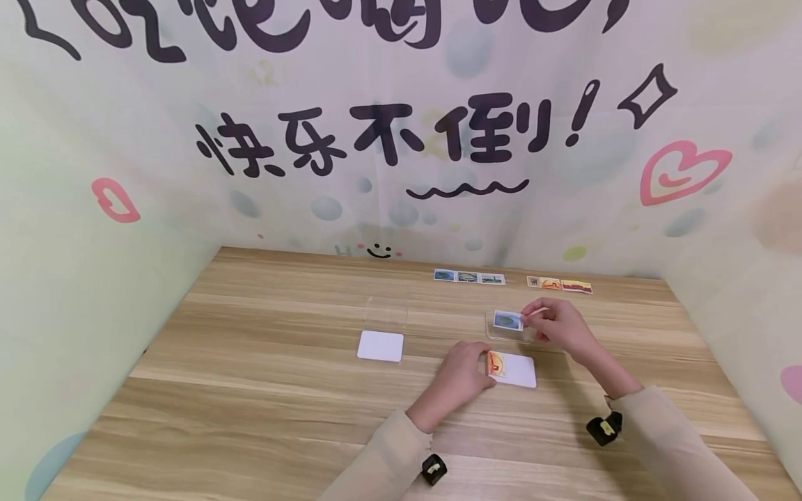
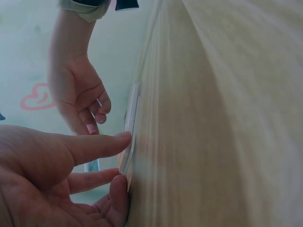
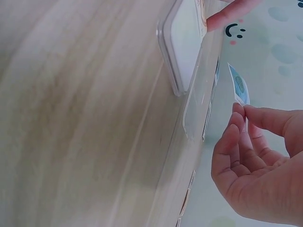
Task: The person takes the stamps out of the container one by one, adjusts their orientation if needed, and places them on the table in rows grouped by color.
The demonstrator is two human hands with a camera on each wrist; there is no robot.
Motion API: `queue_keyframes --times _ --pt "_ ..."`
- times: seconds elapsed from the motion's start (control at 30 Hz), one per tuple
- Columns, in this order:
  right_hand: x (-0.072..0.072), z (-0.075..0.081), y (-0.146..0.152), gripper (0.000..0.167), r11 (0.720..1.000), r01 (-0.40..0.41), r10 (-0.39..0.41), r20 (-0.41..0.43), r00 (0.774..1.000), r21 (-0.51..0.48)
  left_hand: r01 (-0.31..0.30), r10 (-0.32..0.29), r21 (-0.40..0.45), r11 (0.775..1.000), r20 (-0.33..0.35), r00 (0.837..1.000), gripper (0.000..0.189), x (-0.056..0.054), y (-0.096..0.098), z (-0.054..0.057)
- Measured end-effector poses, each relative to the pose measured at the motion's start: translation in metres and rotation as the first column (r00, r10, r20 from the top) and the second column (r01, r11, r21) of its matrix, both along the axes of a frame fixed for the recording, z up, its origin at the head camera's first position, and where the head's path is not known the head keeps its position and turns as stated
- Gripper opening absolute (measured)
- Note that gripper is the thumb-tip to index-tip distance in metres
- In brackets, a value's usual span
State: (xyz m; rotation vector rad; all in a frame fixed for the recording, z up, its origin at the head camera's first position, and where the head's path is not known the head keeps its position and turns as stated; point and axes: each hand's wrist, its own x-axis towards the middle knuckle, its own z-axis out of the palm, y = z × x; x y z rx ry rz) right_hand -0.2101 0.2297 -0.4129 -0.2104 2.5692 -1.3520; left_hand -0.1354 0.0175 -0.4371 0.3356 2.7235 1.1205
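Observation:
My right hand (image 1: 557, 325) pinches a blue stamp (image 1: 507, 320) by its edge between thumb and fingertips. In the right wrist view the stamp (image 3: 239, 85) stands up from the fingertips, slightly bent. My left hand (image 1: 460, 379) holds the left end of a small flat case (image 1: 520, 371) with a white face, thumb on the near side and a finger on the far side. An orange stamp (image 1: 497, 364) lies at that end of the white face. Behind the case lies its clear plastic lid (image 1: 501, 335), partly under the raised blue stamp in the head view.
Left of my hands lie another white-faced case (image 1: 380, 346) and a clear lid (image 1: 386, 313). Along the table's back edge are a row of blue and green stamps (image 1: 468, 277) and a row of mostly orange stamps (image 1: 560, 284). A printed cloth (image 1: 376, 209) hangs behind.

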Motion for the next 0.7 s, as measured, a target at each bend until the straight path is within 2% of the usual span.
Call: queue_keyframes --times 0.7 --pt "-0.011 0.003 -0.004 0.020 1.000 -0.011 0.012 -0.025 1.000 0.028 0.005 -0.005 0.013 1.000 -0.001 1.000 0.054 -0.001 -0.001 -0.001"
